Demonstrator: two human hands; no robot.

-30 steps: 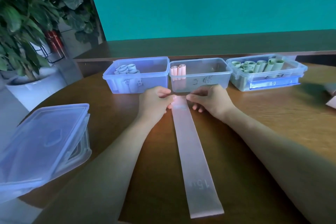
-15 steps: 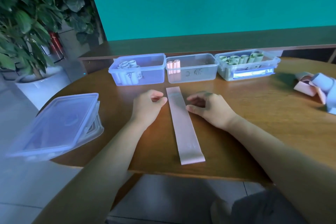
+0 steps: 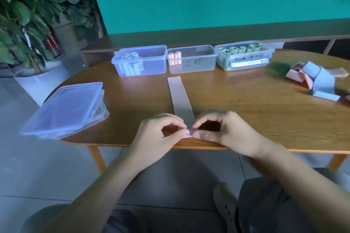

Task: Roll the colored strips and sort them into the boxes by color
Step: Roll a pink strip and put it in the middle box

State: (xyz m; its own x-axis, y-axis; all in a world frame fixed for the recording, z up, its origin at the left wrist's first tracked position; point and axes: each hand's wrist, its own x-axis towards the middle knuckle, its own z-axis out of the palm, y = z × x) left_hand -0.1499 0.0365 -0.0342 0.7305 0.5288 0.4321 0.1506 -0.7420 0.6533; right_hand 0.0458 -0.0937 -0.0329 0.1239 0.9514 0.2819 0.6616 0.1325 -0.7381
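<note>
Moved from far end to near end: left hand (image 3: pixel 161 134) and right hand (image 3: pixel 223 130) pinching pink strip (image 3: pixel 180 100), ready to start rolling toward boxes.

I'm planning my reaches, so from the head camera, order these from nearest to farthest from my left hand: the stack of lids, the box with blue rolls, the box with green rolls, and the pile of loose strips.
From the left hand:
1. Stack of lids, on the left at the table edge.
2. Box with blue rolls, back left.
3. Box with green rolls, back right.
4. Pile of loose strips, far right.
</note>
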